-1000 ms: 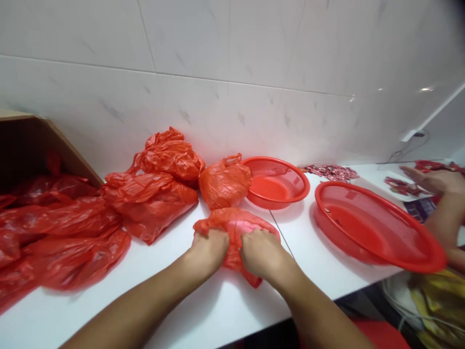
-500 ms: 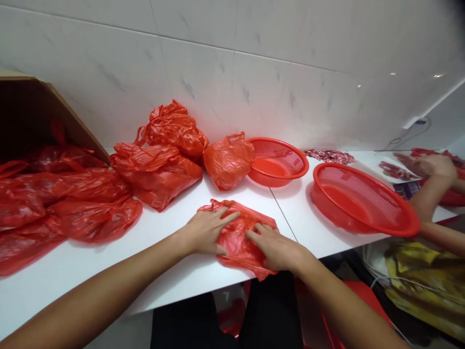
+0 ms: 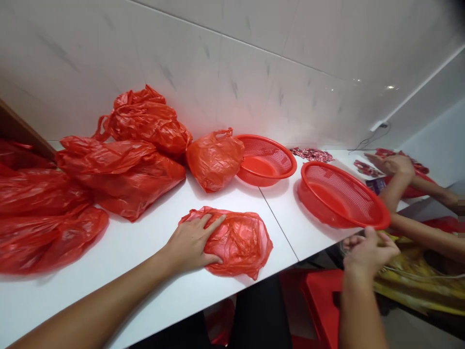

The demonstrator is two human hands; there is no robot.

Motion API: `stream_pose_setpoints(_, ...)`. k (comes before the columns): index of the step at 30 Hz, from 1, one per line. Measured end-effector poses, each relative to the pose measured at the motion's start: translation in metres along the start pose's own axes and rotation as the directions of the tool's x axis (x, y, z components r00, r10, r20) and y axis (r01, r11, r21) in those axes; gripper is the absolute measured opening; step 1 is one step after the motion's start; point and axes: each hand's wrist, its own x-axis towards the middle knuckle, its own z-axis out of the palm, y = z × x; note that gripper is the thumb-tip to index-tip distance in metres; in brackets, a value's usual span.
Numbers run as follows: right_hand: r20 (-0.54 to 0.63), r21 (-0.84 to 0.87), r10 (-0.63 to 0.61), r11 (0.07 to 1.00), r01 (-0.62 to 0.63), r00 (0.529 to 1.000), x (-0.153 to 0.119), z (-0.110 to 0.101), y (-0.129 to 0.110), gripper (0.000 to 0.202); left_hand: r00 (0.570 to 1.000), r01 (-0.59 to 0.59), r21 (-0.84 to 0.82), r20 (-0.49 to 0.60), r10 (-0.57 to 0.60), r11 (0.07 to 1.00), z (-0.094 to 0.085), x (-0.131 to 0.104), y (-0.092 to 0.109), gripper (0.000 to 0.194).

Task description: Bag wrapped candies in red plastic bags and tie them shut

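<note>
My left hand (image 3: 194, 242) lies flat with fingers spread on the left part of a red plastic bag (image 3: 240, 242), which is flattened out on the white table. Over at the right, my right hand (image 3: 368, 254) is at the near rim of a red plastic colander (image 3: 341, 196). Its thumb touches the rim and the other fingers curl beneath it. The colander stands at the table's front edge, its inside looking bare. Behind the flat bag sits a filled, tied red bag (image 3: 216, 160), next to a second red colander (image 3: 267, 162).
Several full red bags (image 3: 127, 179) crowd the left side, beside a cardboard box edge (image 3: 27, 126). Small red patterned packets (image 3: 313, 154) lie by the wall. Another person's hand (image 3: 394, 166) works at the far right. A red stool (image 3: 323, 295) stands below the table.
My right hand has left the flat bag and moved right to the colander's rim. My left hand stays on the bag. The view has turned rightward.
</note>
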Motion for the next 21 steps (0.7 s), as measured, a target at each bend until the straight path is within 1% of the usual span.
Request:
stream_pose_setpoints(1,0.016,-0.012,0.127,0.992,-0.127,0.992,0.020,-0.006,-0.005,0.027,1.000,0.000,0.000,0.007,0.000,1.000,0.000,0.001,0.000,0.116)
stream_pose_setpoints(3,0.100,-0.055,0.331,0.944,-0.327,0.938,0.050,-0.012,-0.014,0.040,1.000,-0.001,-0.003,0.017,0.001,1.000,0.000,0.001,0.000,0.116)
stream_pose_setpoints(5,0.195,-0.103,0.434,0.901,-0.421,0.880,0.063,-0.009,-0.016,0.038,1.000,0.001,-0.009,0.018,-0.001,1.000,0.000,0.001,0.000,0.116)
stream_pose_setpoints(6,0.223,-0.115,0.461,0.887,-0.447,0.859,0.064,-0.007,-0.013,0.034,1.000,0.001,-0.014,0.017,-0.001,1.000,0.001,0.000,0.000,0.117)
stream_pose_setpoints(7,0.241,-0.114,0.468,0.884,-0.454,0.850,0.063,-0.004,-0.009,0.029,1.000,0.000,-0.019,0.013,0.000,1.000,0.001,0.000,0.000,0.118)
stream_pose_setpoints(9,0.252,-0.063,0.425,0.904,-0.423,0.870,0.053,-0.001,0.004,0.024,1.000,-0.005,-0.028,-0.001,0.005,1.000,0.002,0.000,-0.001,0.120)
stream_pose_setpoints(11,0.244,0.024,0.355,0.928,-0.371,0.903,0.038,-0.004,0.017,0.017,1.000,-0.012,-0.034,-0.019,0.012,0.999,0.003,0.000,-0.001,0.120)
stream_pose_setpoints(13,0.244,0.095,0.275,0.948,-0.305,0.930,0.021,-0.010,0.024,0.014,1.000,-0.014,-0.036,-0.024,0.013,0.999,0.004,0.000,-0.002,0.120)
stream_pose_setpoints(14,0.248,0.112,0.240,0.955,-0.274,0.939,0.012,-0.013,0.024,0.014,1.000,-0.012,-0.036,-0.021,0.011,0.999,0.005,0.000,-0.002,0.120)
stream_pose_setpoints(17,0.309,0.134,0.161,0.968,-0.211,0.937,-0.017,-0.014,0.008,0.020,1.000,-0.007,-0.024,0.002,0.007,1.000,0.005,0.000,-0.002,0.120)
stream_pose_setpoints(19,0.357,0.160,0.118,0.970,-0.186,0.926,-0.038,-0.004,-0.010,0.022,1.000,-0.006,-0.016,0.017,0.007,1.000,0.004,0.000,-0.001,0.121)
stream_pose_setpoints(21,0.390,0.177,0.037,0.978,-0.114,0.920,-0.061,0.013,-0.025,0.020,1.000,-0.007,-0.023,0.022,0.007,1.000,0.004,0.001,-0.001,0.124)
